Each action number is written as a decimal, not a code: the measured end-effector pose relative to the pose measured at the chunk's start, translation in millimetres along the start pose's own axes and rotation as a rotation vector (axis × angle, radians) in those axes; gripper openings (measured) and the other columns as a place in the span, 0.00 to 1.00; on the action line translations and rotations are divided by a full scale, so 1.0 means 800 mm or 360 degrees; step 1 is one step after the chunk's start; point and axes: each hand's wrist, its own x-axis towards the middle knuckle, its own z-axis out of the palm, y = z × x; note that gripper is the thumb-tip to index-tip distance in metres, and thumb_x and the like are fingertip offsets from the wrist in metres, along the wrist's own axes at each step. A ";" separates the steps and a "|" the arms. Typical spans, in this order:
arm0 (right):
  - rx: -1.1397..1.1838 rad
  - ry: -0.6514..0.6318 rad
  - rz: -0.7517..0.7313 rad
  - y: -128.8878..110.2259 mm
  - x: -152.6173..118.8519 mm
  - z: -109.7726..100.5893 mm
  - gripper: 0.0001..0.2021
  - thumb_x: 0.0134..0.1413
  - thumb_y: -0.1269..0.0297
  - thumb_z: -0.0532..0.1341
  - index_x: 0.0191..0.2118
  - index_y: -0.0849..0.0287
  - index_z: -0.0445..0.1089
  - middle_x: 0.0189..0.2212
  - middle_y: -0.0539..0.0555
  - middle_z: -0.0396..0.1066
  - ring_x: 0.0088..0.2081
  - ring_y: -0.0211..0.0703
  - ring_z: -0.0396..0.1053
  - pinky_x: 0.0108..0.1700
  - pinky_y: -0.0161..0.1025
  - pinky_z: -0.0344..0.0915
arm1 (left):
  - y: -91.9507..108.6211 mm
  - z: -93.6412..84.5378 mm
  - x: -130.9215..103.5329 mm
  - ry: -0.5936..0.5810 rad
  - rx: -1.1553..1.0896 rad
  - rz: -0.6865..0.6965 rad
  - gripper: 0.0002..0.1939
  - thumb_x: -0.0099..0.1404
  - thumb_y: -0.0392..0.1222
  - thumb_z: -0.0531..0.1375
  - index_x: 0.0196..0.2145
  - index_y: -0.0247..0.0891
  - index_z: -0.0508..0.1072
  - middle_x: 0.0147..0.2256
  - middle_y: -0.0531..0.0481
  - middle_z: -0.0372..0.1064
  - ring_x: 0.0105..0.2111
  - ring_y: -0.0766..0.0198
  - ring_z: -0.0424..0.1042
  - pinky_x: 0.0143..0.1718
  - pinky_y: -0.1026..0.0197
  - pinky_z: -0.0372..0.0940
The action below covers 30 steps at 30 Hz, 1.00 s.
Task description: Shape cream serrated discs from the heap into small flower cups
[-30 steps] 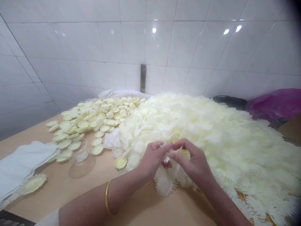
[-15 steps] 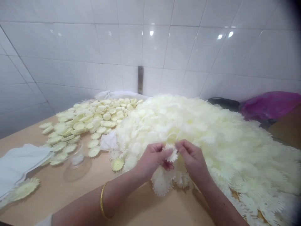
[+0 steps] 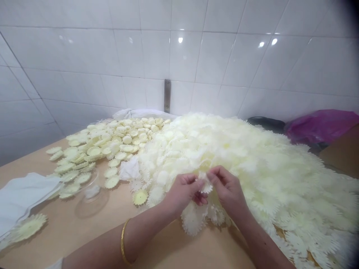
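Between thumb and fingers, my left hand (image 3: pixel 181 192) pinches a small pale fabric flower piece (image 3: pixel 206 186) with a scalloped edge. My right hand (image 3: pixel 228 192) has its thumb and forefinger closed on the upper right edge of that same piece. Both hands are just in front of a large heap of thin, cream-white flower cutouts (image 3: pixel 238 145). Below my fingers, a loose white cutout (image 3: pixel 193 220) lies at the heap's front edge. A yellower cutout (image 3: pixel 140 197) rests on the table left of my left hand.
Stacked yellowish flower pieces (image 3: pixel 94 151) cover the back left of the wooden table (image 3: pixel 70 228). Nearer stand a clear round dish (image 3: pixel 92 205), a crumpled white tissue (image 3: pixel 129 168) and a white cloth (image 3: pixel 25 196). A purple bag (image 3: pixel 322 125) lies at the right, against the tiled wall (image 3: pixel 126 52).
My right thumb and forefinger have shifted slightly left over the flower piece, which is turned a little. My left hand keeps its hold, nearly still.
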 end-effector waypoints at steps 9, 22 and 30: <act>-0.0335 0.0812 0.0202 0.002 0.013 -0.024 0.21 0.57 0.53 0.49 0.18 0.58 0.51 0.13 0.45 0.51 0.17 0.33 0.52 0.21 0.32 0.50 | -0.003 0.002 -0.003 0.0050 0.0007 0.0010 0.16 0.53 0.46 0.59 0.18 0.35 0.58 0.16 0.52 0.64 0.15 0.70 0.64 0.18 0.67 0.57; -0.0085 -0.0183 -0.0192 -0.012 0.001 -0.009 0.08 0.50 0.61 0.59 0.27 0.59 0.64 0.24 0.48 0.63 0.28 0.37 0.60 0.33 0.35 0.57 | -0.005 -0.008 0.004 0.0186 -0.0109 0.0073 0.20 0.49 0.54 0.61 0.19 0.35 0.61 0.16 0.59 0.51 0.12 0.76 0.56 0.13 0.69 0.49; 0.0155 -0.0306 0.0005 -0.007 -0.001 -0.005 0.13 0.53 0.58 0.56 0.22 0.60 0.61 0.19 0.47 0.57 0.24 0.35 0.56 0.28 0.33 0.54 | 0.000 -0.006 0.003 0.0047 -0.0114 0.0109 0.19 0.53 0.55 0.58 0.23 0.34 0.65 0.13 0.57 0.56 0.14 0.72 0.59 0.18 0.67 0.56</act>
